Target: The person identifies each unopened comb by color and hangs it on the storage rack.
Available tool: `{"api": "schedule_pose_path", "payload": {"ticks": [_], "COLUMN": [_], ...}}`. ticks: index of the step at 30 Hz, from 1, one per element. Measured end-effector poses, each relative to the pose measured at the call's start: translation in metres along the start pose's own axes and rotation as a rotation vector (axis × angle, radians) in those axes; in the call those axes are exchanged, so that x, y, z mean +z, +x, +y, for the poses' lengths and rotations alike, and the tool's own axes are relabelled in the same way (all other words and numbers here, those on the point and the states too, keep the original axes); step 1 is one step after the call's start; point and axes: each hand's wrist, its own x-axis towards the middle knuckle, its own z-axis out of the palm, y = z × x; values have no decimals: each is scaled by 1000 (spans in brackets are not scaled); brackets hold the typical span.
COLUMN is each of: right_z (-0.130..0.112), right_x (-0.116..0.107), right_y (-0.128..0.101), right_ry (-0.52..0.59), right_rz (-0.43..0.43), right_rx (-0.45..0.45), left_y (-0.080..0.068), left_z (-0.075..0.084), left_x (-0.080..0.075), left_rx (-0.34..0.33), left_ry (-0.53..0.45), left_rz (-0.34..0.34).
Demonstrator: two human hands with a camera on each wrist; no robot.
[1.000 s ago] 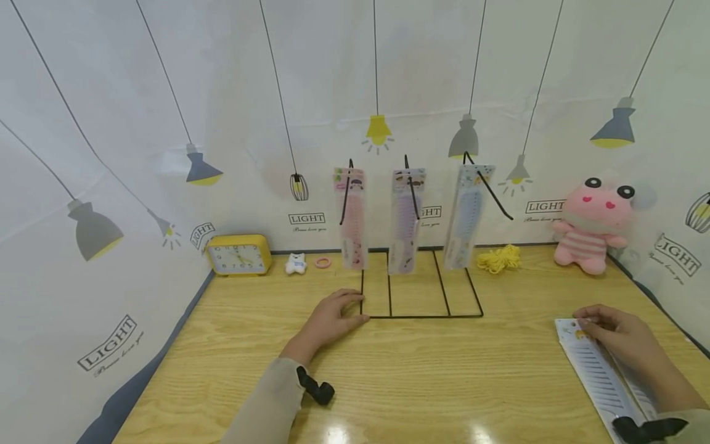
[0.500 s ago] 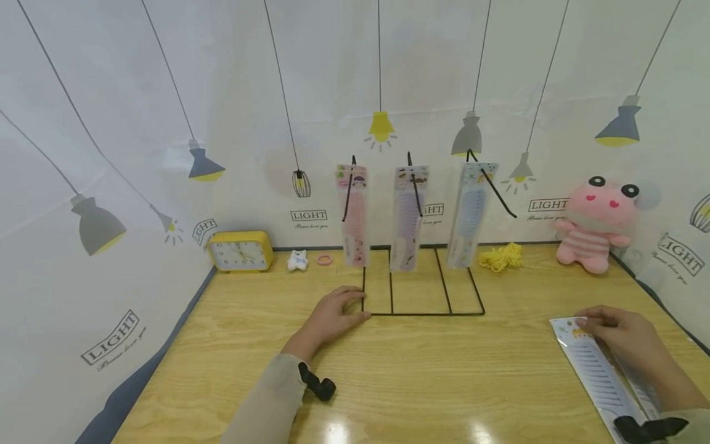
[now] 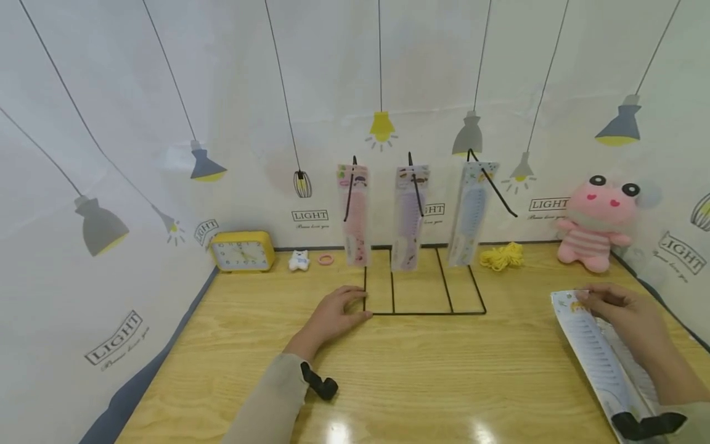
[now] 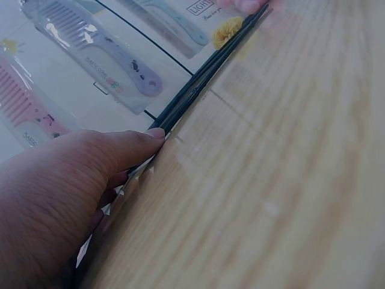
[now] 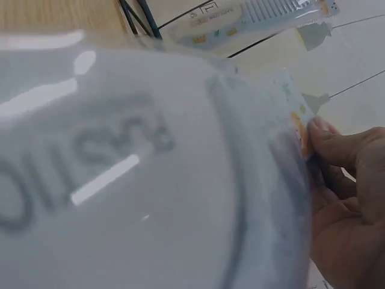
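Observation:
My right hand (image 3: 632, 317) pinches the printed top end of a packaged blue comb (image 3: 590, 354) between thumb and fingers, at the right of the head view. The package slants toward me, its lower end partly behind the wrist strap. In the right wrist view its clear wrapper (image 5: 120, 150) fills the left side, blurred. My left hand (image 3: 335, 313) holds the front left corner of a black wire display rack (image 3: 424, 314), thumb along the front bar (image 4: 180, 108). Packaged combs hang from its hooks: pink (image 3: 356, 216), purple (image 3: 409, 222) and blue (image 3: 473, 213).
Left of the rack stand a yellow clock (image 3: 242, 251), a small white bear figure (image 3: 299, 260) and a pink ring (image 3: 325, 259). Yellow string (image 3: 501, 256) and a pink plush frog (image 3: 593, 225) sit to its right. A lamp-printed backdrop (image 3: 249, 123) closes off the back.
My right hand has raised the top end of the packaged blue comb and moved slightly farther back. My left hand stays on the rack corner. The head view has shifted a little.

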Motion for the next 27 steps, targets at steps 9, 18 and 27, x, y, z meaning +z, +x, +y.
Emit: {"api": "schedule_pose_path", "payload": {"ticks": [9, 18, 27], "right_z": [-54, -115, -158], "right_x": [1, 17, 37], "right_y": [3, 11, 13], "right_ry": [687, 813, 882], "right_rz": [98, 24, 68], "right_rx": [-150, -282, -340], "left_y": [-1, 1, 1], "left_z": [0, -1, 0], "left_x": [2, 1, 1], "left_rx": [-12, -1, -2], "left_ry": [-11, -2, -10], "left_rz": [-9, -2, -4]}}
